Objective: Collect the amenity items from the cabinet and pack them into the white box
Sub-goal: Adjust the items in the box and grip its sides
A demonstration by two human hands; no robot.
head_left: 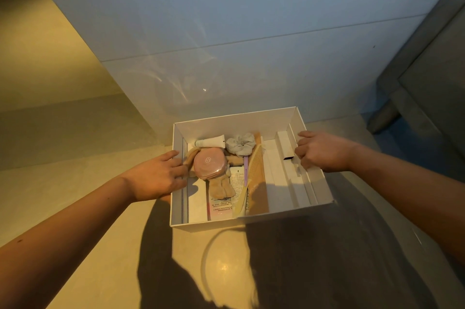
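Pretty far along, I'd say. The white box [241, 119] sits on the beige floor [75, 195] right in front of the person, lid off, and it already has loads in it: a pink compact case [207, 162] lying on a tan plush thing [221, 189], a small white tube [210, 143] at the far wall, a grey scrunchie [240, 143] beside it, a tan comb [253, 175] down the middle with a purple stick [245, 170] touching its left edge, printed leaflets [222, 204] underneath, and a slim white carton [285, 145] on the right.

Left hand [156, 177] lies over the box's left rim, grip loose, fingers fairly straight and touching the plush. Right hand [319, 152] has its grip curled over the right wall, holding the box itself.

What's left: a thin hoop [203, 261], maybe a headband, lies on the floor just outside the near wall, so that probably needs to go in. No lid in sight either.

Hard to read: the grey furniture [427, 62] on the far right is cut off by the frame, so I can't tell if it's the cabinet or whether anything is left inside. A dark shadow covers the near floor, and the right fingertips are hidden inside the box.
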